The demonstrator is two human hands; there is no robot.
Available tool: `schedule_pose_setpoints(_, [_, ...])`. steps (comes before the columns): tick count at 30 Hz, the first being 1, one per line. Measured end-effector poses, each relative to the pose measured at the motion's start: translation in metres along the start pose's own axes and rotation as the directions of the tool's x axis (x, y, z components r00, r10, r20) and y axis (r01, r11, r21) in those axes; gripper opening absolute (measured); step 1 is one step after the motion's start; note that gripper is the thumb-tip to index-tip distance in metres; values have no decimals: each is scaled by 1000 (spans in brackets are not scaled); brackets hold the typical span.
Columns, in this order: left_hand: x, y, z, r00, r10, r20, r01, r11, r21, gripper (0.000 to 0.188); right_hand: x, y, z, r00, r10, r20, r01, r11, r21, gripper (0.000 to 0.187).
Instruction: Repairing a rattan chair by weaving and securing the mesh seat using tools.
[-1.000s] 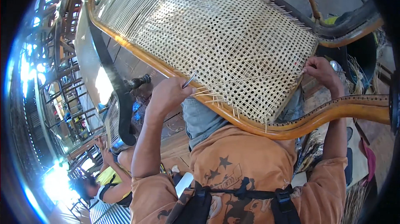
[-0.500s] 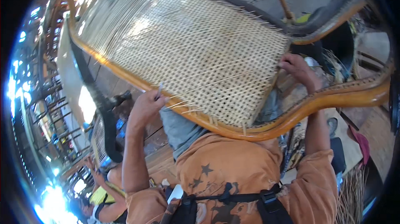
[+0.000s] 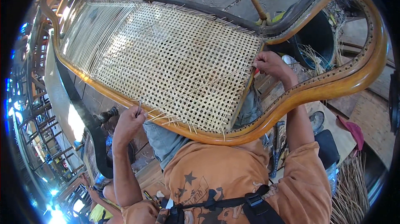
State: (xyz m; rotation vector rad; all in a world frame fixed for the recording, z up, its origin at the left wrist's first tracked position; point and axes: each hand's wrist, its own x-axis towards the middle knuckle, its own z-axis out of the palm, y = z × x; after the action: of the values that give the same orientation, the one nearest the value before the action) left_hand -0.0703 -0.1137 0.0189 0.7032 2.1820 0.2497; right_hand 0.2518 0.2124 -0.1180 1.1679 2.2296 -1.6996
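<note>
Head view shows the woven cane panel (image 3: 179,65) within a curved wooden frame (image 3: 325,86), which lies over the person's grey trousers (image 3: 162,141), probably so the legs steady it within reach. The left hand (image 3: 130,124) is closed around a slim tool (image 3: 139,106), tip upward, seemingly to suit the loose strands (image 3: 170,119) nearby. The right hand (image 3: 271,65) is curled closed at the panel's right end; whether it pinches a strand, I cannot tell.
</note>
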Motion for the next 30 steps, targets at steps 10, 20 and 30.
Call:
schedule_pose_setpoints(10, [0, 5, -8, 993, 5, 120, -2, 1000, -30, 15, 2, 3, -3, 992, 98, 82, -102, 994, 48, 14])
schedule_pose_setpoints(20, [4, -4, -14, 979, 162, 123, -183, 966, 181, 30, 15, 17, -4, 986, -7, 167, 7, 1000, 4, 13])
schedule_pose_setpoints(30, [3, 9, -11, 994, 51, 102, -71, 976, 207, 28, 4, -11, -9, 978, 143, 151, -155, 985, 71, 8])
